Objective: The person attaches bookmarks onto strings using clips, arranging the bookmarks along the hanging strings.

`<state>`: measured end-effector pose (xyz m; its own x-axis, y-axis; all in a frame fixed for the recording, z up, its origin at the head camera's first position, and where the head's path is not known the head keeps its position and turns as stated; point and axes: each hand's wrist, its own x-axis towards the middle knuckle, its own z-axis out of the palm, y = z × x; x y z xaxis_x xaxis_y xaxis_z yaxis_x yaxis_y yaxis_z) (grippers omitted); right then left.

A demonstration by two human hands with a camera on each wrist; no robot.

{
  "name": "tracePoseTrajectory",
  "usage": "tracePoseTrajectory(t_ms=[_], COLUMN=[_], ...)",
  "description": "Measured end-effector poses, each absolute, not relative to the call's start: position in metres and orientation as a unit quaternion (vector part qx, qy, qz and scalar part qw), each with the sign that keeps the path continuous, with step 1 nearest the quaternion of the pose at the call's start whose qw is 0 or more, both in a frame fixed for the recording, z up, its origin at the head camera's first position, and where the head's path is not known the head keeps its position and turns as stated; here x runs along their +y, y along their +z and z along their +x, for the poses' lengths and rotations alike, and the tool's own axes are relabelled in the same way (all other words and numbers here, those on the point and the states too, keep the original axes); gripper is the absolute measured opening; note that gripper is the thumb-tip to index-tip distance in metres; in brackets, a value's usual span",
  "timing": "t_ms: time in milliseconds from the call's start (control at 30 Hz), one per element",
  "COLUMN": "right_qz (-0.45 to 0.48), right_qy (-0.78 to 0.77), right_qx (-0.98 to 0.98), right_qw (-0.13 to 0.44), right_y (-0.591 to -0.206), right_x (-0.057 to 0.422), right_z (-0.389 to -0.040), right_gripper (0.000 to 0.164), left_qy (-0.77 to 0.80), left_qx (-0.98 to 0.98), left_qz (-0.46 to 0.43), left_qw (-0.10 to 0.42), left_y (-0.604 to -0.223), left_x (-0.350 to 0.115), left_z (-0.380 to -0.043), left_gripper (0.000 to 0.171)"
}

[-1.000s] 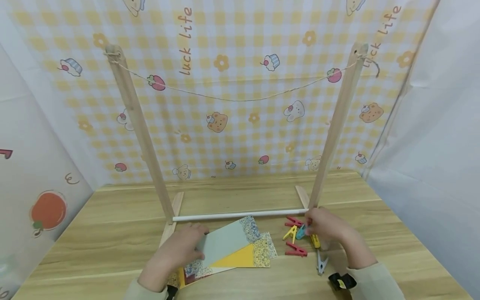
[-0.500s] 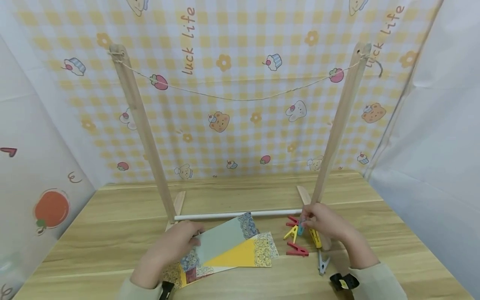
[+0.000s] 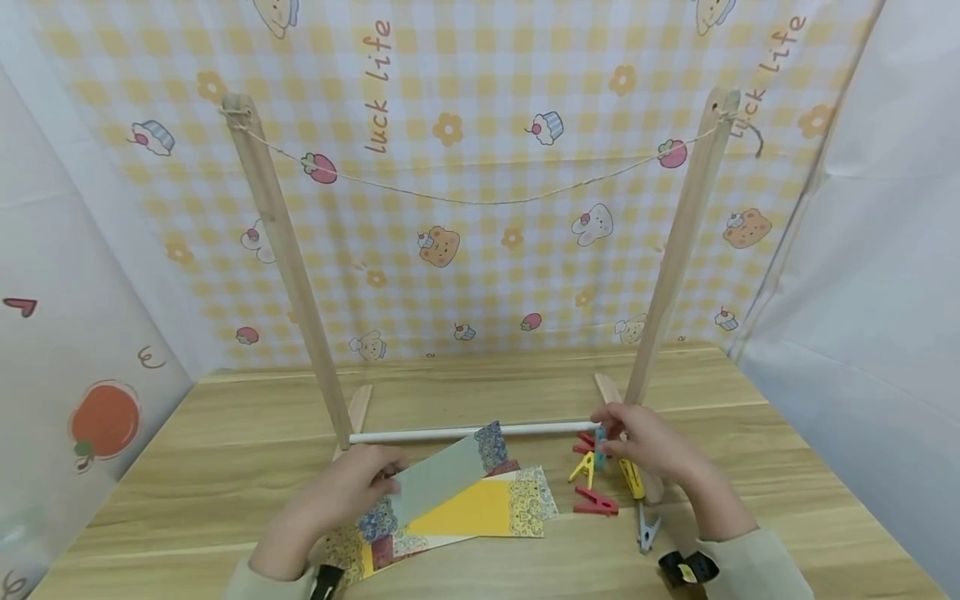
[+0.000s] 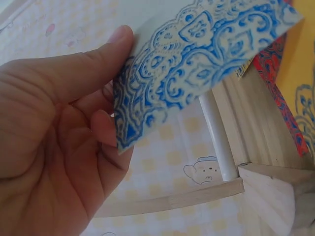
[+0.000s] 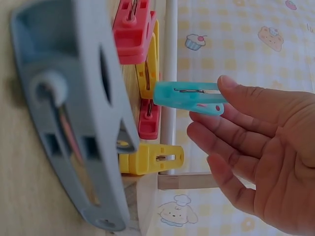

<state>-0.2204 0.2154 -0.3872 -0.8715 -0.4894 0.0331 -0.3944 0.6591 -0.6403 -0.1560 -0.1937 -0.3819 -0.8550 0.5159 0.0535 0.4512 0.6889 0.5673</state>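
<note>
Pinching pale card (image 3: 437,487) in left grip (image 3: 352,482) at seven o'clock, teal clip (image 5: 179,100) in right grip (image 3: 647,436) at four; ideally squeezing evenly, not creasing.

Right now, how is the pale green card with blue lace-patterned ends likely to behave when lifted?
The pale green card probably weighs little: it looks thin. It seems fairly stiff, since its edges run straight from the left hand.

Two red clothespins (image 3: 597,502), two yellow clothespins (image 3: 632,480), one teal clothespin (image 5: 184,97), one gray clothespin (image 3: 648,534); at least four overlapping patterned cards (image 3: 444,481); two wooden posts (image 3: 288,254), one string (image 3: 480,202), one white rod (image 3: 442,434); two hands (image 3: 347,483).
</note>
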Motion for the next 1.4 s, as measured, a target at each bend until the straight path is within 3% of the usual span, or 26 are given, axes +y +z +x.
tracePoseTrajectory(t_ms=[400,600,767,1033,1400], right_qz=[-0.257,-0.266,-0.265,-0.273,-0.281], right_qy=[-0.351,-0.350,-0.381,-0.390,-0.427], right_qx=[0.896,0.895,0.883,0.878,0.859], right_qw=[0.086,0.069,0.067,0.046,0.042], right_y=[-0.384,-0.385,-0.385,-0.381,-0.368], right_x=[0.212,0.210,0.206,0.199,0.186], right_z=[-0.221,-0.221,-0.219,-0.216,-0.209], right_gripper=[0.030,0.032,0.037,0.037,0.037], left_qy=[0.304,0.310,0.303,0.313,0.346], left_qx=[0.915,0.919,0.925,0.923,0.905], left_qz=[0.258,0.241,0.229,0.225,0.207], left_qw=[0.051,0.037,0.024,-0.025,-0.132], left_y=[-0.379,-0.371,-0.362,-0.356,-0.358], left_x=[-0.200,-0.208,-0.214,-0.225,-0.243], left_z=[-0.155,-0.151,-0.147,-0.145,-0.142], left_gripper=[0.023,0.008,0.008,0.008,0.010])
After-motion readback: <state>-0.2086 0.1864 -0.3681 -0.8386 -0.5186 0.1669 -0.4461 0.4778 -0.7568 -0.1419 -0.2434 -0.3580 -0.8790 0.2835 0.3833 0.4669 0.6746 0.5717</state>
